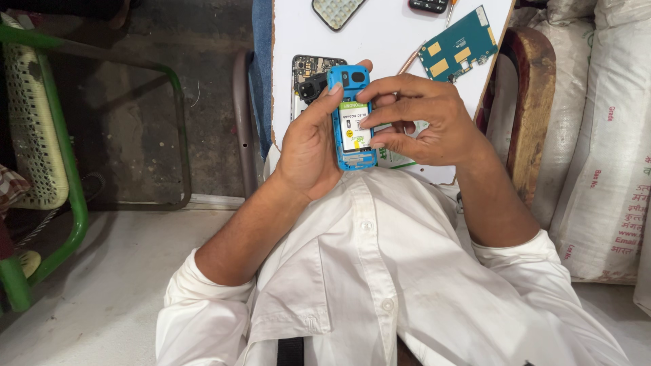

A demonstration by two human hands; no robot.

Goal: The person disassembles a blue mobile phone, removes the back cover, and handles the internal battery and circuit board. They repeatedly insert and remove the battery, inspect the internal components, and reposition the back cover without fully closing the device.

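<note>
My left hand grips a blue phone by its long edges, back side up, over the near edge of the white worktop. The back cover is off and the battery shows. My right hand has fingertips pressed on the battery's right side; it holds nothing itself. The phone looks light and stiff, its plastic shell likely slippery, so the edges seem the safest hold. Farther off lie a teal circuit board, a bare phone frame and a clear case.
</note>
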